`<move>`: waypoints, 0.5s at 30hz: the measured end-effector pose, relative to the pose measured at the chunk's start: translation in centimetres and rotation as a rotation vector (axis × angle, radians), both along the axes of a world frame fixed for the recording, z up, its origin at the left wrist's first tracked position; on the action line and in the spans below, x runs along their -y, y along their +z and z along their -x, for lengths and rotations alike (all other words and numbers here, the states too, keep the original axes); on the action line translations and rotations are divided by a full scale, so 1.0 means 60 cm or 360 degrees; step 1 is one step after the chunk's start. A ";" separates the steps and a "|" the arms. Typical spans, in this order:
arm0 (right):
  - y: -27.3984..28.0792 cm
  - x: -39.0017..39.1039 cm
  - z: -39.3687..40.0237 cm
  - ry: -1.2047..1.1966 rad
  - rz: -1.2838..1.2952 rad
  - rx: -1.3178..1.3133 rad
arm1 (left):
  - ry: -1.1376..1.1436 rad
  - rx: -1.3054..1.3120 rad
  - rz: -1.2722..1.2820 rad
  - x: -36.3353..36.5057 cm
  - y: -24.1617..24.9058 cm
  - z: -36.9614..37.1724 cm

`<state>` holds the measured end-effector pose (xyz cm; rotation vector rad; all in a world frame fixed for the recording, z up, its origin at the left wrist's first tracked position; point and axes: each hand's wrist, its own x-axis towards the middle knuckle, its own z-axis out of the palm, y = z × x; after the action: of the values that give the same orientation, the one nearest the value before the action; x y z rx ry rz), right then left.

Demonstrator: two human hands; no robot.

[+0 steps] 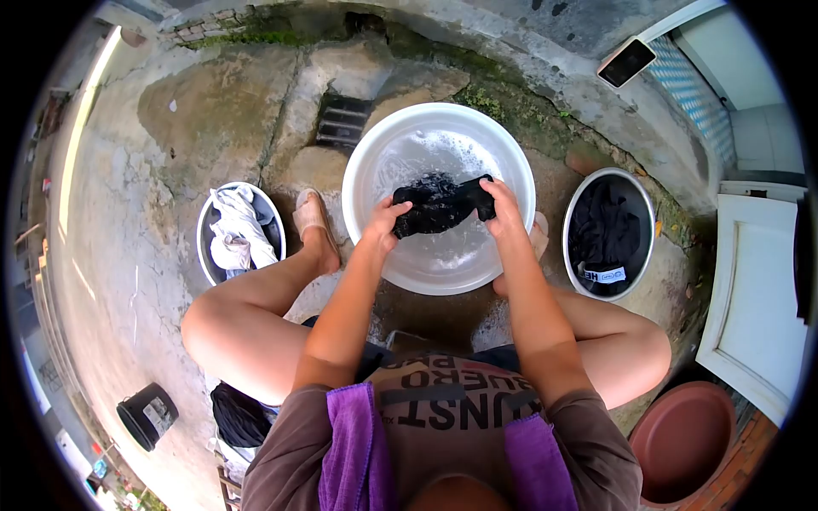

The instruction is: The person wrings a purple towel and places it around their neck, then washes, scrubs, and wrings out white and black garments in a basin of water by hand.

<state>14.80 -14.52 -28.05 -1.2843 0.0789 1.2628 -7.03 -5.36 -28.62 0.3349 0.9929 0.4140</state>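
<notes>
"Purple towel [358, 443] drapes the person's shoulders. What might go wrong?"

"Left hand [381, 223] and right hand [504, 209] each have a grip clamped on the black garment [434, 218] over the white basin [383, 140]; wet, soapy fabric could slip and splash."

"Hidden?"

"Fingers beneath it; whether its lower folds touch water is unclear."

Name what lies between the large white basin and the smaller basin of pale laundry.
The person's left foot, in a pale sandal, lies between the white basin and the smaller basin; the head view shows this.
</notes>
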 end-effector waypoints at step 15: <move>-0.020 0.008 -0.031 0.0594 0.0642 0.1678 | -0.0515 -0.1144 -0.1324 -0.033 -0.095 0.033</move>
<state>16.64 -15.02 -29.28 -2.2501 -0.7157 0.7335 -9.02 -3.38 -34.32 1.4515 1.3951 0.4004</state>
